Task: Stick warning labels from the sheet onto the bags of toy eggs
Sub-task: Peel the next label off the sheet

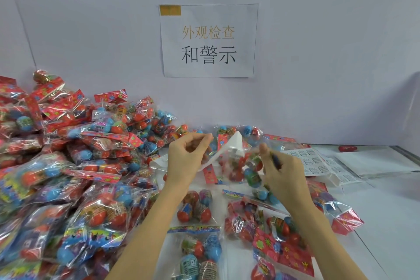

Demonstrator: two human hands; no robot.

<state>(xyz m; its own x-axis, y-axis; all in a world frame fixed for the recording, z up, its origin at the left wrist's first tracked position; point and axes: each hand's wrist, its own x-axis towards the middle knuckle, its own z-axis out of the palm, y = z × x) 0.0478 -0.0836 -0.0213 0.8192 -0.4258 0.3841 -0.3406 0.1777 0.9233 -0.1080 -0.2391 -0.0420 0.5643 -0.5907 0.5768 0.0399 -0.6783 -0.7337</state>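
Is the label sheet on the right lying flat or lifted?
Flat. The label sheet lies spread on the table, right of the right hand; neither hand touches it.

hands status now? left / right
Left hand: pinching a white paper strip.
Right hand: fingers curled around a dark pen-like object; touching the lifted bag.

My left hand [188, 154] pinches a white strip [223, 150]. My right hand [281, 166] grips a bag of toy eggs [245, 168] and a pen [276, 161]. More bags [68, 166] pile at left.
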